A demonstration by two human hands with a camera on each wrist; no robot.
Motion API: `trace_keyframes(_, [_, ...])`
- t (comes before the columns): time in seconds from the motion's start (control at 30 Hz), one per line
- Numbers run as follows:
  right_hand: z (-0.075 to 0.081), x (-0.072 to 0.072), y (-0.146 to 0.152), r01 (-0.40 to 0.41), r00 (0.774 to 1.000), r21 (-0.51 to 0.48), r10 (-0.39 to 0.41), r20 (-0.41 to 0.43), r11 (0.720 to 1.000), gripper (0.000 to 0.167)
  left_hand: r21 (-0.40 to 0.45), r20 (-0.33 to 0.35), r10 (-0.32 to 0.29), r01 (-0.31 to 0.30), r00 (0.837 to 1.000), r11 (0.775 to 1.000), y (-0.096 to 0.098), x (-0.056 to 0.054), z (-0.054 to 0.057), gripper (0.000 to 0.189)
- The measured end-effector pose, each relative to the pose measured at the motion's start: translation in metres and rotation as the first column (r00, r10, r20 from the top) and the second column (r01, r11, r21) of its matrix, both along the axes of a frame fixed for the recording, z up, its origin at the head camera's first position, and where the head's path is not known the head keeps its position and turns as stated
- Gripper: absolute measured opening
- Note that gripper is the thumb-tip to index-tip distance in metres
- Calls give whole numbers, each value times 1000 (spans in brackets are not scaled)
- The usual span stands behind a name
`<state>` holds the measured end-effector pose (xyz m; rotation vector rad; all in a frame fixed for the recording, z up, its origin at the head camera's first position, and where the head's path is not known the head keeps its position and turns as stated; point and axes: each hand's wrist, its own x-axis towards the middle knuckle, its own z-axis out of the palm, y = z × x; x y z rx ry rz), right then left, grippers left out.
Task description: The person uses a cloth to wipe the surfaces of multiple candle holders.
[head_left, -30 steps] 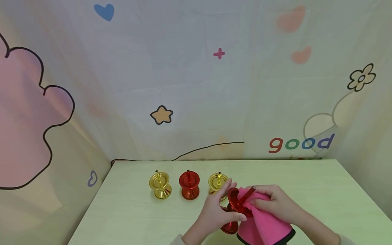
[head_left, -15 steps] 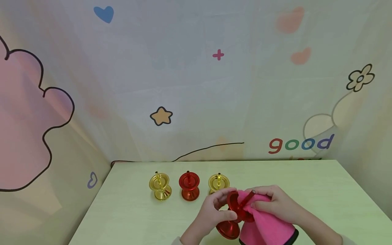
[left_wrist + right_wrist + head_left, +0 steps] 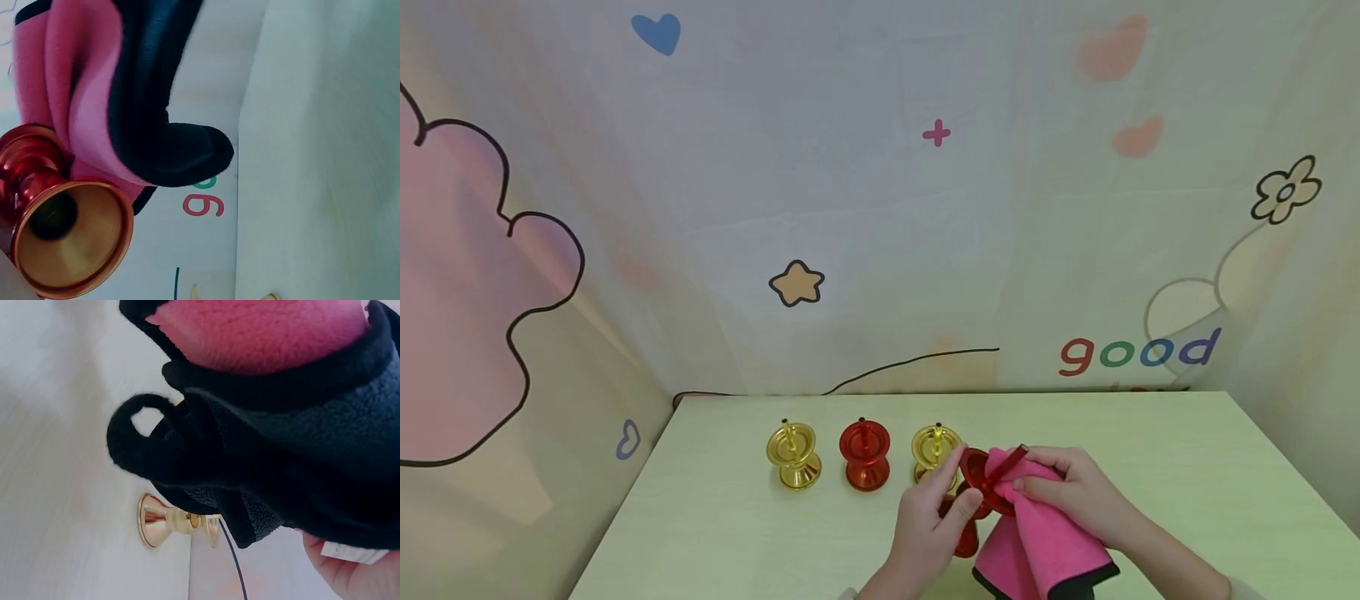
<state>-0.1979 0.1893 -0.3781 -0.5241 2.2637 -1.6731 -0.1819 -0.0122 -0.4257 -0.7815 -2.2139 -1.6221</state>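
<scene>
Tilted above the table's front part is a red metal candle holder [image 3: 974,467], with its spike pointing up to the right. My left hand [image 3: 921,525] holds it between the thumb and the extended fingers; its hollow base [image 3: 72,244] faces the left wrist camera. My right hand [image 3: 1086,492] pinches a pink cloth [image 3: 1045,533] with black edging, pressed into the red dish around the spike. The cloth's dark underside and loop [image 3: 140,437] fill much of the right wrist view, hiding most of that hand.
Behind my hands, a gold candle holder [image 3: 793,454], a red one [image 3: 866,454] and another gold one [image 3: 936,448] stand upright in a row on the pale table [image 3: 715,533]. A printed curtain [image 3: 865,200] hangs behind the table.
The held candle holder tips and turns slightly in my left hand, whose fingers bend, then straighten again. The cloth stays in the dish as both hands shift a little. The standing holders stay put.
</scene>
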Motion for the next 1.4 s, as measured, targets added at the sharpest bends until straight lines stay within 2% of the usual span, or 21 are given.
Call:
trace_keyframes(0.13, [3, 1, -2, 5, 1000, 3, -5, -6, 1000, 33, -110, -133, 123, -138, 983, 984, 4, 2, 3, 72])
trace_keyframes(0.23, [6, 3, -2, -7, 1000, 1, 7, -9, 1000, 34, -113, -137, 149, -165, 979, 980, 4, 2, 8, 73])
trace_keyframes(0.3, [9, 4, -1, -32, 999, 4, 32, -27, 999, 33, -83, -57, 85, -89, 995, 993, 2, 1, 12, 69])
trace_keyframes(0.33, [10, 4, -1, -49, 998, 8, 50, -37, 999, 32, -52, 11, 24, -23, 1000, 998, 0, 0, 14, 68])
trace_keyframes(0.37, [12, 4, 0, -75, 996, 7, 75, -51, 997, 30, -8, 99, -51, 52, 994, 999, -3, -1, 16, 66])
trace_keyframes(0.4, [13, 4, 1, -99, 993, 8, 100, -63, 995, 29, 38, 184, -129, 124, 975, 992, -5, -3, 18, 64])
trace_keyframes(0.47, [16, 4, 3, -152, 983, 2, 151, -101, 988, 26, 127, 335, -255, 225, 907, 966, -11, -6, 22, 61])
trace_keyframes(0.5, [18, 4, 3, -170, 979, -1, 169, -116, 985, 25, 148, 381, -289, 250, 878, 957, -13, -8, 24, 60])
trace_keyframes(0.53, [19, 3, 3, -184, 975, -8, 182, -126, 983, 24, 151, 410, -303, 263, 860, 953, -14, -9, 25, 60])
trace_keyframes(0.57, [20, 3, 3, -190, 974, -13, 187, -131, 982, 24, 149, 424, -307, 269, 852, 952, -15, -10, 26, 61])
trace_keyframes(0.63, [22, 3, 3, -179, 977, -20, 175, -124, 984, 24, 115, 408, -266, 240, 874, 964, -15, -11, 27, 63])
trace_keyframes(0.73, [22, 3, 2, -114, 991, -17, 113, -67, 993, 29, 119, 322, -177, 146, 930, 982, -11, -9, 28, 59])
trace_keyframes(0.83, [22, 2, 1, -41, 999, -13, 41, -8, 999, 34, 70, 185, -68, 56, 980, 996, -5, -5, 27, 53])
trace_keyframes(0.9, [22, 2, 1, -4, 1000, -11, 4, 12, 1000, 36, -22, 73, 9, -7, 997, 1000, -2, -1, 27, 53])
trace_keyframes(1.03, [23, 3, -2, 18, 1000, -6, -18, 1, 1000, 37, -198, -83, 147, -161, 986, 967, 2, 5, 30, 67])
trace_keyframes(1.1, [25, 5, -4, 14, 1000, 2, -14, -22, 1000, 37, -203, -103, 170, -188, 980, 961, 3, 6, 32, 72])
trace_keyframes(1.17, [26, 8, -4, 1, 999, 9, -1, -48, 1000, 36, -185, -98, 156, -172, 983, 967, 3, 5, 34, 71])
trace_keyframes(1.27, [29, 10, -3, -30, 996, 12, 31, -85, 999, 35, -97, 29, 20, -17, 999, 995, -2, 1, 36, 67])
trace_keyframes(1.3, [29, 10, -3, -52, 993, 11, 53, -107, 999, 33, -55, 99, -51, 57, 994, 997, -4, -1, 36, 66])
trace_keyframes(1.33, [30, 10, -2, -73, 989, 14, 74, -126, 997, 32, -4, 173, -129, 132, 977, 991, -7, -3, 36, 65])
trace_keyframes(1.4, [31, 10, -2, -123, 978, 22, 125, -167, 992, 30, 100, 310, -270, 251, 912, 963, -12, -8, 36, 64])
